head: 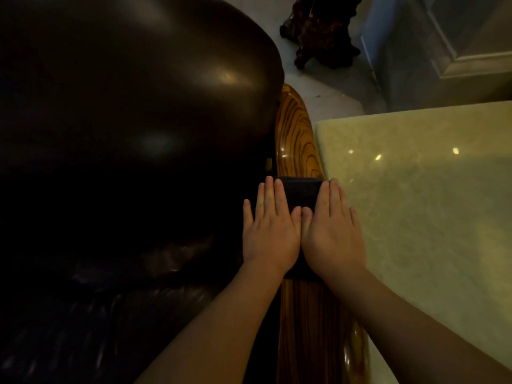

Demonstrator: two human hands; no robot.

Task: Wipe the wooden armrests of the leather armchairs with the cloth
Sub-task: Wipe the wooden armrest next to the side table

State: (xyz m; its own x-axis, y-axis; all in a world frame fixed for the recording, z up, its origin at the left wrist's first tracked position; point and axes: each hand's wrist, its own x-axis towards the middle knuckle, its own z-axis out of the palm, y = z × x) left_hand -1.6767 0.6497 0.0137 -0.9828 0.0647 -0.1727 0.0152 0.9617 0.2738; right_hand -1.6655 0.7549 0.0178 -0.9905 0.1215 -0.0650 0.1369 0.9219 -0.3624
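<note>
The dark leather armchair (124, 134) fills the left, its wooden armrest (295, 128) beside the pale stone table (415, 189). A dark cloth (300, 192) lies midway along it under 2 flat, open palms, left hand (270, 231) and right hand (333, 231), pressing rather than gripping. The far stretch likely remains unwiped.

The wooden armrest (295, 134) runs bare toward 12 o'clock, a narrow lane hemmed by the leather cushion (138, 106) at 9 o'clock and the tabletop (415, 189) just beside at 3 o'clock.
</note>
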